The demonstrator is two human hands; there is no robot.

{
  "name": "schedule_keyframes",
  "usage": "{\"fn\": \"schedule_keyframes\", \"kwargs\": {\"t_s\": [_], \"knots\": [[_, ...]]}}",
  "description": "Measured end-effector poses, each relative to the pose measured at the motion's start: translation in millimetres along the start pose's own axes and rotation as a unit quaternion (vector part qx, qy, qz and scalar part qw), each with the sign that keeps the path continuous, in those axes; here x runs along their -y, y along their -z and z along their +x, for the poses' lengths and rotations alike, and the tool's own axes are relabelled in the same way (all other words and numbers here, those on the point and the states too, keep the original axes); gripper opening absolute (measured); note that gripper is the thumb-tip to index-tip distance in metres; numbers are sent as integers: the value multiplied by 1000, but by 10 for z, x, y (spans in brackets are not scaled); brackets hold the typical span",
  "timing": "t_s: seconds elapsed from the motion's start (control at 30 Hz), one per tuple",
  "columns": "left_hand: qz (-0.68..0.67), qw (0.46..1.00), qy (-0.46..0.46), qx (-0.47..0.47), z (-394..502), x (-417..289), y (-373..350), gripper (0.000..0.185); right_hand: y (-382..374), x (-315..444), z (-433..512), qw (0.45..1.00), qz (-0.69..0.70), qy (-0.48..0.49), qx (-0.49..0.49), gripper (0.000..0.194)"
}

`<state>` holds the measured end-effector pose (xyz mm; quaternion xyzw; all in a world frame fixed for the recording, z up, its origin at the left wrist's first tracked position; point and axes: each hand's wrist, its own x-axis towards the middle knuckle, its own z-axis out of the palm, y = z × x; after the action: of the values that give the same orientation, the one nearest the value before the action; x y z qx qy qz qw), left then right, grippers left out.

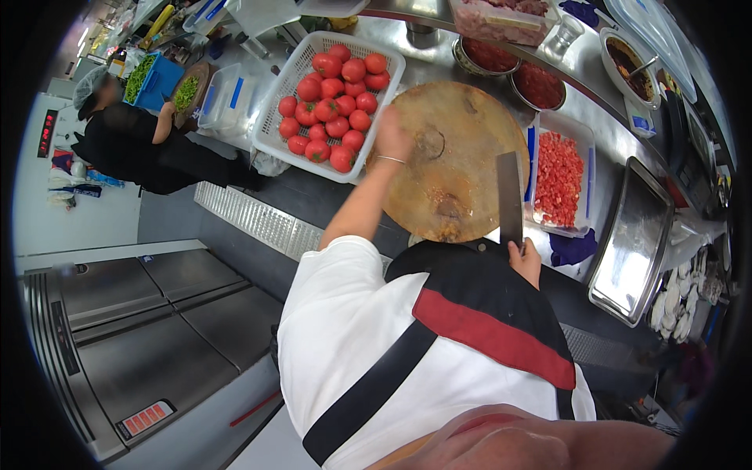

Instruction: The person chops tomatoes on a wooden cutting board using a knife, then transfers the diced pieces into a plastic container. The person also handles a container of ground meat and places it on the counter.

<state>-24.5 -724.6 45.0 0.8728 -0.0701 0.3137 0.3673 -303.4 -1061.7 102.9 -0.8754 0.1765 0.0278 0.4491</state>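
Note:
My left hand [392, 136], blurred by motion, is over the left edge of a round wooden chopping block [458, 135], beside the basket's right rim. Its fingers are too smeared to tell how they are held. A white plastic basket [271, 111] holds several whole red tomatoes [326, 110]. In my right hand [524, 261] is the handle of a cleaver [510, 197], its broad blade over the block's right edge. Wet bits and small scraps lie on the block. Right of it, a clear plastic container [578, 226] holds diced tomatoes [558, 176].
Two metal bowls of red chopped food [537, 85] stand behind the block. A steel tray [631, 241] and a purple cloth [573, 248] lie to the right. At far left, a co-worker [153, 141] cuts greens at another board [189, 88]. A steel refrigerator [147, 329] stands lower left.

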Motion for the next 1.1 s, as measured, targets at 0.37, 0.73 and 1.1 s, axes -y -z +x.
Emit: {"fn": "schedule_keyframes", "kwargs": {"t_s": [0.37, 0.73, 1.1], "knots": [[192, 980, 15, 54, 1256, 1298, 743, 56, -471, 455, 188, 985, -165, 3, 47, 22], [399, 867, 27, 299, 1844, 1480, -155, 35, -577, 472, 125, 989, -144, 24, 4, 19], [-745, 453, 404, 278, 975, 632, 567, 54, -459, 329, 218, 987, -151, 30, 41, 32]]}}
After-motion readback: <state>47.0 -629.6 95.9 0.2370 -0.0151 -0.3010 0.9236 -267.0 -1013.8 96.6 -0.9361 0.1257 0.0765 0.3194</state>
